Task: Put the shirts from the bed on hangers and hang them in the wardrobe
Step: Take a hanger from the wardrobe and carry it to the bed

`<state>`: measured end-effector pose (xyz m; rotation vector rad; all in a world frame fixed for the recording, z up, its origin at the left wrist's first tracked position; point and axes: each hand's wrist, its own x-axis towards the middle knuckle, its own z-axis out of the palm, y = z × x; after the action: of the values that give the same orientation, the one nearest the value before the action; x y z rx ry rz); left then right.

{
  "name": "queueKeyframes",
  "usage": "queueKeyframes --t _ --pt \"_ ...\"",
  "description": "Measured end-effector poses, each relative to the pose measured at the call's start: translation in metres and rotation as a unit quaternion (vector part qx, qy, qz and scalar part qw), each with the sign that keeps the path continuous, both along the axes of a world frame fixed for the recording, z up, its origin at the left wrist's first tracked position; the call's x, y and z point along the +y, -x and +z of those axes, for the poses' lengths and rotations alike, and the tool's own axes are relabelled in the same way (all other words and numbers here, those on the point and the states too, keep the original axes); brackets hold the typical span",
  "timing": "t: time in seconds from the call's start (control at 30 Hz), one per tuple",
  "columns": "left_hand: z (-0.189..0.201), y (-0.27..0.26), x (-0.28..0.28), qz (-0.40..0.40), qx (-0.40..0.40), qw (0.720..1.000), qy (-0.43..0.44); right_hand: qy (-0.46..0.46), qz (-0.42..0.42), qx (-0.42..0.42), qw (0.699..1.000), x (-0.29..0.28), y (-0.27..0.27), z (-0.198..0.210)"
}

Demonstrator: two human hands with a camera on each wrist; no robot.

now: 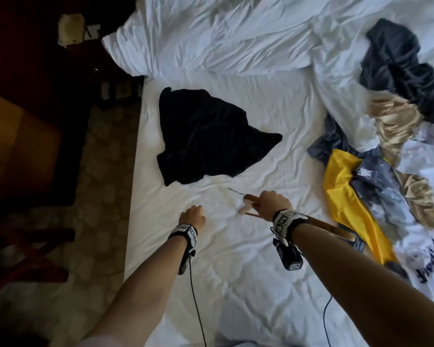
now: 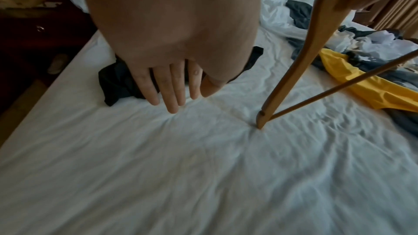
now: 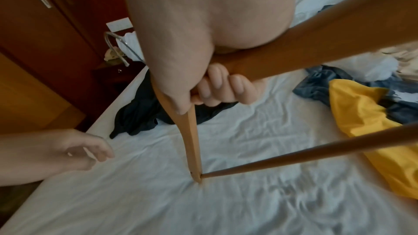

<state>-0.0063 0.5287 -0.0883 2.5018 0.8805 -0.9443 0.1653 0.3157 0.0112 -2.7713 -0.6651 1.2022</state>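
A hanger (image 3: pixel 194 142) is gripped by the right hand (image 3: pixel 217 85).
Its tip is pressed into the bed (image 1: pixel 236 259); the left hand (image 2: pixel 172 71) is held flat, fingers straight, grasping nothing.

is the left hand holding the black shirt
No, the left hand hovers open with straight fingers over the white sheet, short of the black shirt; only the right hand grips something, the wooden hanger.

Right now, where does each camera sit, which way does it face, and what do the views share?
Head: worn high, facing down at the bed; both forearms show.
Left wrist: looks along the left hand, fingers straight, toward the black shirt.
Right wrist: looks along the right hand gripping the wooden hanger.
Shared: both wrist views show the hanger's tip pressed into the sheet, and the yellow garment.
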Motion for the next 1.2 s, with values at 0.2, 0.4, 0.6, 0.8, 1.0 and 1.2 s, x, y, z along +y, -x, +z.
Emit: queueKeyframes --t 0.2,0.4,0.6,0.8,1.0,1.2 --pt "-0.041 -0.028 0.031 0.003 -0.001 1.0 -0.027 0.022 0.042 -0.019 0.999 0.048 -0.023 -0.023" --pt "-0.07 -0.061 0.054 0.024 -0.016 0.999 -0.046 0.037 0.06 -0.038 0.997 0.072 -0.024 -0.042" --pt "-0.077 -0.083 0.07 0.023 0.027 0.999 -0.006 0.047 0.06 -0.047 0.996 0.085 -0.026 -0.044" --pt "-0.086 -0.098 0.075 0.04 0.053 0.998 0.016 0.052 0.043 -0.055 0.996 0.08 -0.031 -0.051" --pt "-0.074 -0.09 0.067 0.064 -0.011 0.998 0.025 0.056 0.038 -0.059 0.996 0.081 -0.036 -0.054" --pt "-0.07 -0.072 0.07 0.1 -0.126 0.986 0.043 0.048 0.034 -0.056 0.997 0.07 -0.03 -0.048"
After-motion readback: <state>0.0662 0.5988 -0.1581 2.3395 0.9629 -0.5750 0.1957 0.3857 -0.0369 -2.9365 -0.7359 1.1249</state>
